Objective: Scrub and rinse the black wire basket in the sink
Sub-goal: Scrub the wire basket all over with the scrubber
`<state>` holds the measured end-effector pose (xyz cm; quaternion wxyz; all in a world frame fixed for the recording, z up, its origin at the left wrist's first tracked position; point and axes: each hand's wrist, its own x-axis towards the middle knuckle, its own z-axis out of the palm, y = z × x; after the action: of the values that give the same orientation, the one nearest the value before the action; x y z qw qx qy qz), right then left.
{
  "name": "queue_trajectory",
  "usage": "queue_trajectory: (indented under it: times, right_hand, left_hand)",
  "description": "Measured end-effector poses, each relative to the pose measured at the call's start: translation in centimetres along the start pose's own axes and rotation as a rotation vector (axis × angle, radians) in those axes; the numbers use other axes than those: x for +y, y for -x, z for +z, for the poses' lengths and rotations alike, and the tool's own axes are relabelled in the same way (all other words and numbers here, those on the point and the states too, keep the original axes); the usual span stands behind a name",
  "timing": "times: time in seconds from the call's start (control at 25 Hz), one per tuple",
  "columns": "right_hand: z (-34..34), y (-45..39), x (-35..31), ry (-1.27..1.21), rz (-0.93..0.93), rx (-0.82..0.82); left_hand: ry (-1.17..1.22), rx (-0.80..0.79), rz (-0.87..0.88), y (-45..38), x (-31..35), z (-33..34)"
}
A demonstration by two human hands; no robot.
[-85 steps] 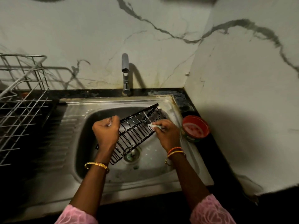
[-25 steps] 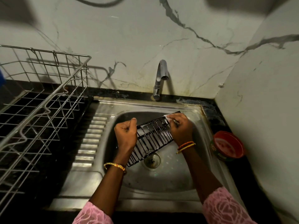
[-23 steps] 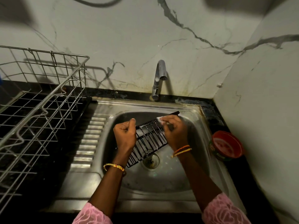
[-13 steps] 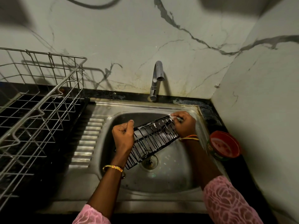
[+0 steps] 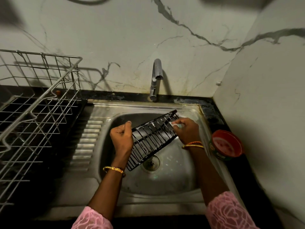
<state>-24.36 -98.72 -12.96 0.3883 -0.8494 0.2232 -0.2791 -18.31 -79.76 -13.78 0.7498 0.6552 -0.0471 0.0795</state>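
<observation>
The black wire basket [image 5: 152,138] is held tilted over the steel sink [image 5: 166,184], above the drain [image 5: 151,162], with white suds on its wires. The left hand [image 5: 122,139] grips its left rim in a closed fist. The right hand [image 5: 186,131] pinches a small pale scrubber [image 5: 175,125] against the basket's upper right end. The tap [image 5: 156,76] stands behind the bowl. A metal dish rack [image 5: 38,103] fills the dark counter [image 5: 214,111] on the left; a red tub [image 5: 227,144] sits just right of the sink, near the right wrist.
</observation>
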Motion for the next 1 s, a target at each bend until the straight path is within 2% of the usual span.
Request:
queue_trajectory:
  times: [0.12, 0.28, 0.44, 0.6, 0.68, 0.76, 0.88, 1.0]
  right_hand:
    - [-0.8, 1.2, 0.4, 0.043, 0.001, -0.042]
    - [0.6, -0.9, -0.7, -0.022, -0.071, 0.004]
    - [0.8, -1.4, 0.1, -0.043, -0.054, 0.043]
    - [-1.3, 0.0, 2.1, -0.146, 0.116, -0.110]
    - [-1.6, -0.6, 2.1, -0.185, 0.183, -0.138]
    - [-1.5, -1.0, 1.7, -0.190, 0.198, -0.080]
    - [-1.6, -1.3, 0.8, -0.168, 0.154, 0.039]
    - [-2.0, -1.0, 0.2, -0.101, 0.069, 0.013]
  left_hand:
    - [0.008, 0.031, -0.014, -0.5, 0.1, -0.3]
    - [-0.017, -0.011, 0.021, -0.2, 0.1, 0.1]
    - [-0.007, 0.006, 0.017, 0.4, 0.1, 0.7]
    - [0.011, 0.040, 0.059, 0.4, -0.5, 0.1]
    - [-0.061, -0.035, 0.084, 0.5, -0.5, 0.0]
    - [-0.216, -0.143, 0.062, 0.5, -0.1, 0.1]
    - [-0.469, -0.360, -0.099, 0.0, 0.4, 0.2]
    - [-0.646, -0.552, -0.213, -0.1, 0.1, 1.4]
